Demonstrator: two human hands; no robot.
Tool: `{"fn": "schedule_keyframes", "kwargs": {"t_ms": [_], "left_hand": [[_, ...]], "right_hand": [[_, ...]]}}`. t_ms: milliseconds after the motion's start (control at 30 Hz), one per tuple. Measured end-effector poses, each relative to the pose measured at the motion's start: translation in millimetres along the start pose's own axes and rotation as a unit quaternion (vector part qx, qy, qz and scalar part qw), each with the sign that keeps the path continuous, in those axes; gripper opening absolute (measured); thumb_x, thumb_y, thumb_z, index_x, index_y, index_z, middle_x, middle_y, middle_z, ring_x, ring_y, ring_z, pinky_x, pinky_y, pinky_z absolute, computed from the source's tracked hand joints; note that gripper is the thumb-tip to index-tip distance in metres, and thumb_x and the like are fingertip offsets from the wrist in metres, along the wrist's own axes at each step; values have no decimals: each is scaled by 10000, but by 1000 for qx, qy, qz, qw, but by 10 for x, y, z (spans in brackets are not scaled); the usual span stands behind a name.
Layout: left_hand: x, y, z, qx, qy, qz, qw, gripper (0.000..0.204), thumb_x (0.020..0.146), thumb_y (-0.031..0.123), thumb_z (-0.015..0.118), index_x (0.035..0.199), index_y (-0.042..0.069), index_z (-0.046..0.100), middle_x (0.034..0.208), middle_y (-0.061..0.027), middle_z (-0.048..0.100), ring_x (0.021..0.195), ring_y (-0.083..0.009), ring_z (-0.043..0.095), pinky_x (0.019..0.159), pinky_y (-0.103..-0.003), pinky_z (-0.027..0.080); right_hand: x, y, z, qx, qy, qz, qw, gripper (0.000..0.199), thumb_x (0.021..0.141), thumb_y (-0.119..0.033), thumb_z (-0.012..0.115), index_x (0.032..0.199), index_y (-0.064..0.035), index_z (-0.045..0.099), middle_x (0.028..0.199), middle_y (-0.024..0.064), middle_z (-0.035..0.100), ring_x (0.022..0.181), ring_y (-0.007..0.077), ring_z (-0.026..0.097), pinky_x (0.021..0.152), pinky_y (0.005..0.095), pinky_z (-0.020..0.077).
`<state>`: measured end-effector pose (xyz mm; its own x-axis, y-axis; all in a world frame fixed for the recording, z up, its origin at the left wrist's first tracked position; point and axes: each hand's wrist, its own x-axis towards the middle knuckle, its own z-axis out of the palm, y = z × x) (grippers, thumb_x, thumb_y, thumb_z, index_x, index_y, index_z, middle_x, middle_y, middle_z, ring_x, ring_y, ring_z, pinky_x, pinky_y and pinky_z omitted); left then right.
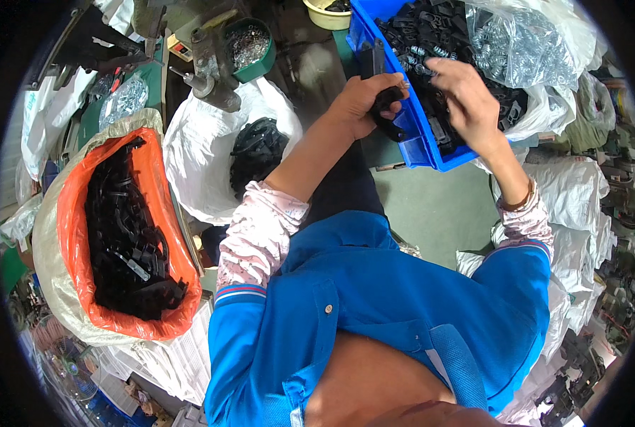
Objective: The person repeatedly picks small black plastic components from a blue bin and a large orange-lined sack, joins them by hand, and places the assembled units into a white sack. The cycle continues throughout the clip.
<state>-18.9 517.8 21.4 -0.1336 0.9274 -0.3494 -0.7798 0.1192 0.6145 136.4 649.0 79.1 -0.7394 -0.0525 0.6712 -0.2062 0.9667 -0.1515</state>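
Observation:
My left hand (pixel 367 104) is closed around a long black plastic part (pixel 374 64), thick and curved at its lower end like a handle. It holds the part beside the left wall of a blue plastic bin (pixel 411 151). Over that bin hovers my right hand (pixel 468 101), fingers loosely bent and apart, with nothing visible in them. Small metal springs (pixel 431 53) lie near its fingertips, among many small black plastic pieces (pixel 431 25). A clear plastic bag of springs (pixel 520 53) rests in the bin's right side.
An orange-lined sack (pixel 72 235) of black parts stands at left. Beside it is a white bag (pixel 196 142) with black pieces inside. A metal machine head (pixel 214 78) and a green tub (pixel 266 65) of small metal pieces are farther back. White sacks (pixel 566 192) pile up at right.

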Motion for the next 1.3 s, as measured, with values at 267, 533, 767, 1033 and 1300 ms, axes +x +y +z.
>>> {"fn": "schedule_keyframes", "kwargs": {"t_ms": [267, 533, 767, 1033, 1300], "left_hand": [[-231, -68, 12, 67, 7, 123, 990, 201, 846, 250, 696, 922, 89, 603, 861, -68, 656, 653, -133, 590, 537, -266, 431], [-526, 58, -245, -119, -35, 110, 986, 202, 886, 211, 633, 978, 32, 610, 1007, -140, 666, 802, -186, 612, 628, -284, 470], [-1194, 81, -609, -48, 47, 292, 954, 322, 853, 36, 643, 1156, -49, 572, 1107, -134, 640, 995, -191, 608, 871, -302, 479], [-1782, 100, -844, 208, 225, 431, 849, 283, 787, 6, 716, 1063, -25, 660, 956, -80, 691, 824, -117, 645, 754, -246, 539], [-2055, 114, -935, 272, 350, 483, 755, 256, 766, 19, 745, 1012, -10, 681, 905, -63, 703, 817, -87, 638, 741, -237, 522]], "right_hand": [[43, -194, 140, 368, -48, 393, 841, 215, 867, -93, 655, 1056, 8, 658, 851, 10, 669, 707, 40, 562, 672, 192, 472], [336, -295, 322, 421, -51, 368, 827, 151, 862, -41, 647, 1005, 4, 639, 831, 9, 647, 678, 33, 561, 614, 181, 481], [791, -573, 572, 460, -129, 341, 810, 200, 855, -32, 650, 1053, -8, 645, 870, 16, 669, 764, 37, 605, 675, 195, 500], [1317, -1130, 1096, 386, -211, 171, 882, 143, 797, -71, 715, 927, -23, 680, 672, -32, 586, 607, 13, 435, 573, 186, 391], [1590, -1386, 1374, 350, -189, -118, 910, 168, 782, 44, 656, 946, 9, 647, 869, 148, 625, 762, 299, 632, 683, 304, 507]]}}
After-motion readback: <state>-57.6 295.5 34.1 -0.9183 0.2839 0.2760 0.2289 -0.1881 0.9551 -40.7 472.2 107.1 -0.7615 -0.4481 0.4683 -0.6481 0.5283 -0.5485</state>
